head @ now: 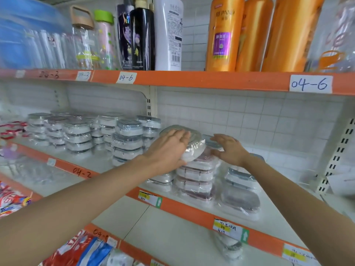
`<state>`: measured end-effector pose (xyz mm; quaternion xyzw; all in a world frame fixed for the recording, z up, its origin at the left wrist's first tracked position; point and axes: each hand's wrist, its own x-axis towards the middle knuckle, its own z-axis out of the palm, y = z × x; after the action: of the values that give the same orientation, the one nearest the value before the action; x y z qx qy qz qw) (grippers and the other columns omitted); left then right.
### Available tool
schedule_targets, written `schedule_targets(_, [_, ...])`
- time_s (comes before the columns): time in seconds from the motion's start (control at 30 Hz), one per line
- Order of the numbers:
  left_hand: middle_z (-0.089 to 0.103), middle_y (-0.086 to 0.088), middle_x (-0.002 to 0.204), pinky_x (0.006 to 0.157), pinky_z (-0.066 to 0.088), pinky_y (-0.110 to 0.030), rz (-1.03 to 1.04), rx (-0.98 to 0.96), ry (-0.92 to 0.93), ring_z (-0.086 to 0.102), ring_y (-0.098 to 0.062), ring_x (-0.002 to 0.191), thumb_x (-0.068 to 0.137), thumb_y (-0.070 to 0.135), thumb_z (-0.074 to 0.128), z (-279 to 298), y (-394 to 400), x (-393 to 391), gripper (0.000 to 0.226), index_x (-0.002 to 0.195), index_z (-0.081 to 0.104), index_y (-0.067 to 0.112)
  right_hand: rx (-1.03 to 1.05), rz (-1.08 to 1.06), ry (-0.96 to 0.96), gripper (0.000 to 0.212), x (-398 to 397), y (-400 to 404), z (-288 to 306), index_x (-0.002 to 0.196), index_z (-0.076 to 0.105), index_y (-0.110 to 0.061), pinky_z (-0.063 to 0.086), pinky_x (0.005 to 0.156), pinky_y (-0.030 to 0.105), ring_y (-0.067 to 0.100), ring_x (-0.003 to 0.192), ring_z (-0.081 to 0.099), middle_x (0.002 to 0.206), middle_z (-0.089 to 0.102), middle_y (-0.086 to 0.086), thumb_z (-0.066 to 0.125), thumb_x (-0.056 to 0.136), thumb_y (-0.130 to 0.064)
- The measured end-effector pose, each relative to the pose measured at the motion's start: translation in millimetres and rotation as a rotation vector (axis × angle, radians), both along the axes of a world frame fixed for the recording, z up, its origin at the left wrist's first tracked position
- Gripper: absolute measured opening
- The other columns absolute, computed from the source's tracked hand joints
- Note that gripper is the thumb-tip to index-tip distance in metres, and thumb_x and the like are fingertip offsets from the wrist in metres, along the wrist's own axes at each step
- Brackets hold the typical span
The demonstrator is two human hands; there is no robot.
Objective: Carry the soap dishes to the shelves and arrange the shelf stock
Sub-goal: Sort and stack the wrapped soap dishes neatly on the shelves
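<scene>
The middle shelf (192,223) carries the soap dishes, and its white board has an orange front edge with price labels. At the left stand many neat stacks of wrapped dishes (76,135), close to each other. In front of the person is a shorter pink stack (194,179), and just beside it on the right a low pile of darker dishes (240,196) in loose plastic film.

The tilted soap dish (194,144) lies on top of the pink stack and leans, with its far end higher than its near end. The left hand (169,148) holds it: the fingers lie over the ribbed top and the thumb side goes under the near edge, so this grip is closed around the dish. The right hand (228,148) has a wide, relaxed grip; its straight fingers reach to a second wrapped dish (211,143) behind, but I cannot tell if they press it.

I think the main risk is the pink stack. The film is smooth, and the dish is not yet flat, so it may slide toward the front edge and fall to the lower shelf. A push from the left hand could also move the whole stack sideways against the dark pile. The right hand, if it pulls the second dish, may disturb the same stack from the other side.
</scene>
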<state>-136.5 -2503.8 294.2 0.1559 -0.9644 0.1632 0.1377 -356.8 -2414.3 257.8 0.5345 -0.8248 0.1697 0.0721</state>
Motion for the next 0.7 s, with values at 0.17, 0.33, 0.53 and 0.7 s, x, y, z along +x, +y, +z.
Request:
schedule_targets(0.17, [0.024,-0.016,0.154,0.115,0.026,-0.04,-0.193,-0.035,0.035,0.024,-0.03,0.139,0.091,0.045,0.058,5,49,-50,0.091,0.152,0.005,0.002,0.014,-0.197,-0.016,0.049,-43,71,-6,0.143,0.04,-0.016,0.02,0.115,0.038,0.022,0.14,0.028,0.152,0.033,0.002,0.05,0.096,-0.028])
schedule_targets(0.33, [0.036,-0.013,0.142,0.109,0.031,-0.039,-0.355,-0.007,-0.002,0.032,-0.029,0.129,0.086,0.051,0.062,-13,101,-100,0.095,0.152,0.011,0.005,0.044,-0.375,-0.063,0.047,-67,140,-24,0.142,0.04,-0.012,0.025,0.112,0.035,0.024,0.137,0.032,0.149,0.037,0.005,0.049,0.096,-0.021])
schedule_targets(0.53, [0.042,-0.013,0.137,0.108,0.029,-0.037,-0.382,-0.01,-0.087,0.035,-0.028,0.126,0.084,0.05,0.064,-45,133,-134,0.09,0.149,0.02,0.006,0.073,-0.415,-0.1,0.044,-77,188,-34,0.141,0.042,-0.012,0.024,0.113,0.035,0.024,0.139,0.029,0.149,0.037,0.006,0.047,0.097,-0.019])
schedule_targets(0.7, [0.039,-0.012,0.138,0.108,0.028,-0.036,-0.35,-0.042,-0.038,0.033,-0.028,0.128,0.086,0.049,0.062,-29,126,-134,0.089,0.15,0.017,0.007,0.051,-0.397,-0.094,0.042,-80,191,-30,0.14,0.043,-0.014,0.027,0.112,0.036,0.023,0.137,0.032,0.148,0.038,0.004,0.046,0.098,-0.02])
